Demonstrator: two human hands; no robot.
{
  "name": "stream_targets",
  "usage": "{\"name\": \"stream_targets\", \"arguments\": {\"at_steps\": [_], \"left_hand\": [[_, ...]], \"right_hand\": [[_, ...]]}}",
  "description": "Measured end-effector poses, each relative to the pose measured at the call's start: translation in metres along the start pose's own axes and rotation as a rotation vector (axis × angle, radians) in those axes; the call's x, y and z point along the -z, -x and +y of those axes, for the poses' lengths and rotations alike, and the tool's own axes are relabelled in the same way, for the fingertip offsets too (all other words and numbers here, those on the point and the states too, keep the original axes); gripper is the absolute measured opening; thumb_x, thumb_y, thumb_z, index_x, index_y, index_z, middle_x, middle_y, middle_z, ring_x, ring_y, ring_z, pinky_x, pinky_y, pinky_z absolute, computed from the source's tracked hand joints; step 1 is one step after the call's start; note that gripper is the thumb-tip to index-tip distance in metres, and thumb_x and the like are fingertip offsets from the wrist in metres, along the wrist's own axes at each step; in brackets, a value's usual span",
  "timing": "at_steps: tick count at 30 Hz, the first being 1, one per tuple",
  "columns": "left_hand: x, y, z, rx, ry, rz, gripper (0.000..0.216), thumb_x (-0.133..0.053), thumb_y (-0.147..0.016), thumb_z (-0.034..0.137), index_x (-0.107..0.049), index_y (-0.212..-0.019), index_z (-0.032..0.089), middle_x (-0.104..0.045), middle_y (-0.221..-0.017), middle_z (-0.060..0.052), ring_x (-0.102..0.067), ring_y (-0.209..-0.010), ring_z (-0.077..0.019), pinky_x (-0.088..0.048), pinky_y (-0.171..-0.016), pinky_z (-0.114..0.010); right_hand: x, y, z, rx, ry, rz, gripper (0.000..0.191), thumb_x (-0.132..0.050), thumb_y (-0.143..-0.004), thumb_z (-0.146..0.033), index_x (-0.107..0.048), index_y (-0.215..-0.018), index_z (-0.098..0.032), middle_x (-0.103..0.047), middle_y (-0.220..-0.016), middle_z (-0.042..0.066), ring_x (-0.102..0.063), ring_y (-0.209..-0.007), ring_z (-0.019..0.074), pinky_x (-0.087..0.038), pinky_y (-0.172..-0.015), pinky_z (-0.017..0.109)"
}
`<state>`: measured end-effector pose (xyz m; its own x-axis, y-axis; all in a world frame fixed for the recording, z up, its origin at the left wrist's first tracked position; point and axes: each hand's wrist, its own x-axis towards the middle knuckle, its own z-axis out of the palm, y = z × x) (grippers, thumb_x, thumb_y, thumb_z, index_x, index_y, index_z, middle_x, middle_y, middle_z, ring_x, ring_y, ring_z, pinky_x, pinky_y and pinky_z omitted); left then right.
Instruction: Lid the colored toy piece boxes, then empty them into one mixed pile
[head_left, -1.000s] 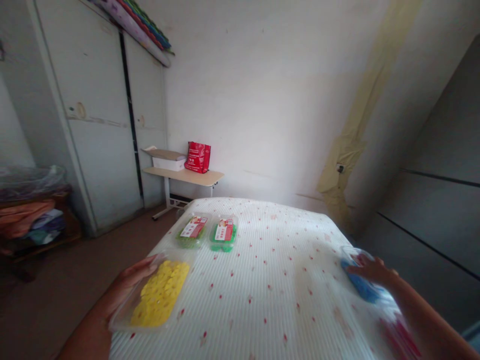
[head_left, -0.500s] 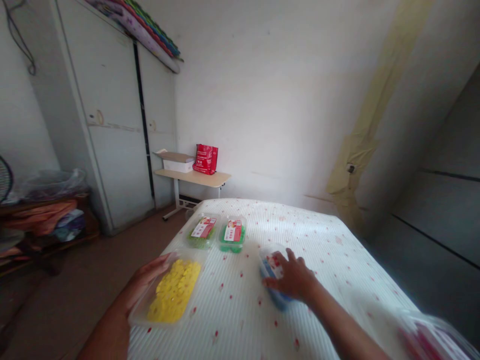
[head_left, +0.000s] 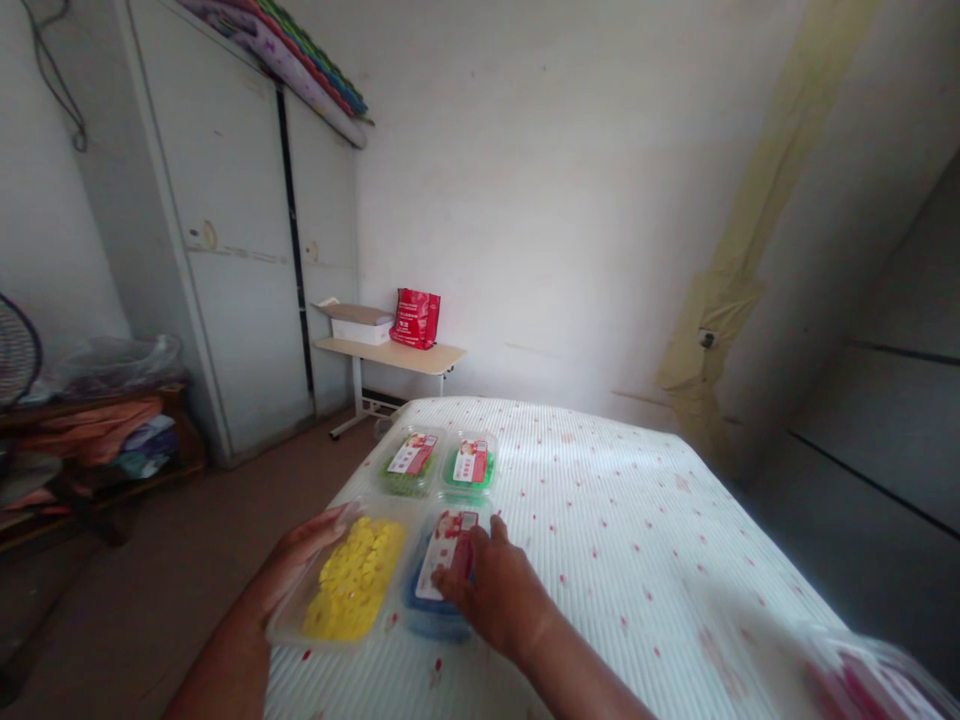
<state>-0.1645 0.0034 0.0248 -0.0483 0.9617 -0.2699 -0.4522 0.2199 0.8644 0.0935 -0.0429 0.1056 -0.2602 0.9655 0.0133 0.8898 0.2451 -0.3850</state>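
Along the left side of a clear plastic container of yellow flower-like pieces [head_left: 354,582], my left hand [head_left: 307,550] grips the edge, thumb side hidden from view. My right hand [head_left: 499,590] spreads over a clear plastic container of blue contents [head_left: 435,590], gripping it from the right with the fingers on its labelled lid. The two containers stand side by side on the bed-like surface. Just behind them sit a container of light-green pieces [head_left: 407,482] and a container of bright-green pieces [head_left: 480,470], both with red-and-white labels.
A white sheet with red dots [head_left: 600,560] covers the surface. A blurred container of pink-red contents [head_left: 862,680] lies at the near right corner. Beyond the far edge, a small table [head_left: 420,357] holds a red bag [head_left: 415,320] and a white box [head_left: 361,330]. A fan [head_left: 16,350] stands far left.
My right hand has slid the container of blue contents leftward, from the middle of the sheet to beside the yellow one. The left hand stays on its container.
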Motion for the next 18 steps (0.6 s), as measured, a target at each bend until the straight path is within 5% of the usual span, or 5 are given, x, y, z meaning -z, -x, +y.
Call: {"name": "stream_targets", "arguments": {"at_steps": [5,10,14,18], "left_hand": [[0.000,0.000,-0.002,0.020,-0.006,0.017,0.058,-0.078,-0.053,0.017,-0.062,-0.109,0.019,-0.075,-0.082,-0.007,-0.070,-0.069,-0.0263,-0.056,-0.061,-0.032],[0.003,-0.003,-0.003,0.054,-0.018,0.052,0.058,-0.078,-0.055,0.019,-0.062,-0.111,0.022,-0.075,-0.079,-0.007,-0.070,-0.067,-0.0272,-0.057,-0.057,-0.033],[0.002,-0.003,-0.004,0.042,-0.008,0.076,0.052,-0.073,-0.060,0.017,-0.062,-0.111,0.024,-0.075,-0.084,-0.006,-0.070,-0.072,-0.0270,-0.057,-0.062,-0.033],[-0.002,0.002,0.001,0.069,-0.004,0.050,0.046,-0.071,-0.062,0.016,-0.063,-0.107,0.023,-0.074,-0.087,-0.007,-0.070,-0.076,-0.0277,-0.057,-0.063,-0.034]], "right_hand": [[0.002,0.009,0.007,-0.036,0.039,-0.003,0.059,-0.053,-0.080,-0.045,-0.046,-0.128,-0.011,-0.040,-0.137,0.027,-0.064,-0.098,0.0333,-0.050,-0.079,0.044],[0.026,0.038,0.046,-0.050,0.074,0.077,0.055,-0.051,-0.082,-0.042,-0.048,-0.129,-0.014,-0.055,-0.128,0.018,-0.060,-0.105,0.0316,-0.049,-0.085,0.044],[0.060,0.074,0.121,-0.233,0.193,0.204,0.053,-0.051,-0.080,-0.045,-0.052,-0.126,-0.019,-0.059,-0.124,0.012,-0.060,-0.105,0.0284,-0.047,-0.091,0.042],[0.089,0.122,0.234,-0.512,0.400,0.317,0.070,-0.053,-0.068,-0.059,-0.053,-0.125,-0.017,-0.054,-0.127,0.018,-0.056,-0.109,0.0361,-0.043,-0.093,0.050]]}}
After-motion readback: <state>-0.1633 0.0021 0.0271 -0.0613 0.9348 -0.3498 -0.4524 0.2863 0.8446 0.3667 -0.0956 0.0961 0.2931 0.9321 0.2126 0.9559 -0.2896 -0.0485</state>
